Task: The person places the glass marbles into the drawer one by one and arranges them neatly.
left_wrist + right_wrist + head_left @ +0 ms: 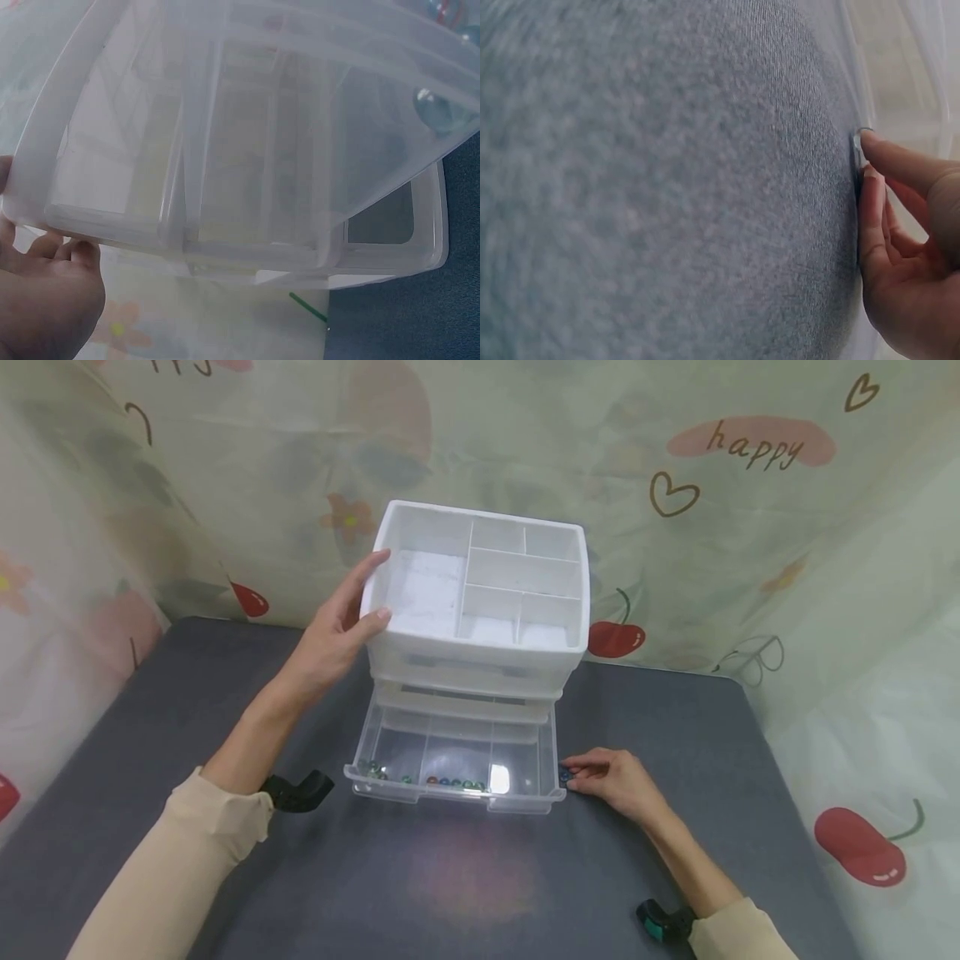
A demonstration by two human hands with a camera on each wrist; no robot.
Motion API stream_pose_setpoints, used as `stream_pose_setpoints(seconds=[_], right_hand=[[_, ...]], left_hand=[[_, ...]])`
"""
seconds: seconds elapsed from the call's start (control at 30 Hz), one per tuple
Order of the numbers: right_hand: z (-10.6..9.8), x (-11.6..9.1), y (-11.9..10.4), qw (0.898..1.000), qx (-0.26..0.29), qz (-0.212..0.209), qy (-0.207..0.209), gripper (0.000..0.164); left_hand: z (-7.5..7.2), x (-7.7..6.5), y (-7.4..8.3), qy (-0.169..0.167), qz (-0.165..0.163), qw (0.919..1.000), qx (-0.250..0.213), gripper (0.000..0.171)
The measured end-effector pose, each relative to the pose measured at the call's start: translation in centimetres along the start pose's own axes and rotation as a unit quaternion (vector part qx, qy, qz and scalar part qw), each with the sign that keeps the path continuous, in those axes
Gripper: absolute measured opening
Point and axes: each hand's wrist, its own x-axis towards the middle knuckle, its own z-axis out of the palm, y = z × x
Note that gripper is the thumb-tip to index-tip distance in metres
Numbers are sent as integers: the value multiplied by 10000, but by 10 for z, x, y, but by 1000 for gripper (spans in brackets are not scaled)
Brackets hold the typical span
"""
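Note:
A white storage box [480, 647] with a compartmented top stands on the table, its clear bottom drawer [517, 752] pulled out to the front. My left hand [330, 639] grips the box's left side, thumb over the top rim; in the left wrist view its fingers [86, 255] curl at the frame's edge. Several glass marbles [455, 783] lie along the front of the drawer. Beside the drawer's right side, low over the table, my right hand [615, 781] pinches a dark blue marble [566, 774]. In the right wrist view that marble [859, 142] shows at the thumb tip, partly hidden.
The dark grey tabletop [660, 718] extends around the box on both sides and in front. Behind it hangs a patterned curtain [517, 435]. A thin looped wire [757, 652] shows at the back right corner. Both wrists wear black camera mounts [298, 792].

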Motion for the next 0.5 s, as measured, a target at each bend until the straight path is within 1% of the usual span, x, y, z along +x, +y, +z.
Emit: stream_pose_setpoints(seconds=[0.13,0.27,0.4,0.5], right_hand=[[2,1,-2,9997,-199,2,104,24],[4,2,-2,9988,-436,43,212,22],[7,1,-1,9973,-670,65,309,20],[8,1,0,9970,-686,55,349,19]], left_hand=[[-1,-1,0,28,-38,10000,15,63],[0,-1,-1,30,15,10000,28,63],[0,-1,-1,23,0,10000,53,63],[0,-1,0,37,-56,9999,78,63]])
